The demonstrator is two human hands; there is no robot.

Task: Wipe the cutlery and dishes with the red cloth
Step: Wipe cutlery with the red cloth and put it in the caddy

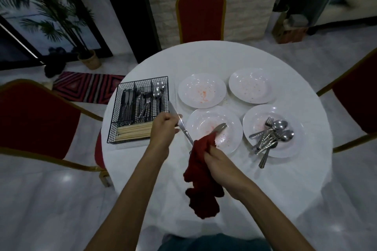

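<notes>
1. While the left grip (162,130) curls its fingers round the middle of a table knife (173,109), the blade points up and away toward the wire caddy, and the handle slants down to the top edge of the red cloth (201,189).
2. The right grip (218,162) is closed round the bunched upper part of the cloth, and the rest of the cloth hangs loose below the wrist, above the near edge of the table (295,179).
3. A second steel piece (221,127) pokes out of the wrapped cloth; only its rounded tip shows, so I cannot tell what kind it is.
4. That tip hangs over the near-left plate (232,128), which is spotted with orange-red smears.
5. Just right of it, the near-right plate (285,151) carries a heap of spoons and forks (273,132), with one handle sticking out past its near rim.
6. Farther back stand two more smeared plates, far-left (202,90) and far-right (252,85).
7. At the table's left side, the black wire caddy (142,80) holds knives, forks and spoons in separate slots, with pale chopsticks (134,133) lying crosswise in its near section.
8. Red chairs (201,16) with gold frames ring the round white table.
</notes>
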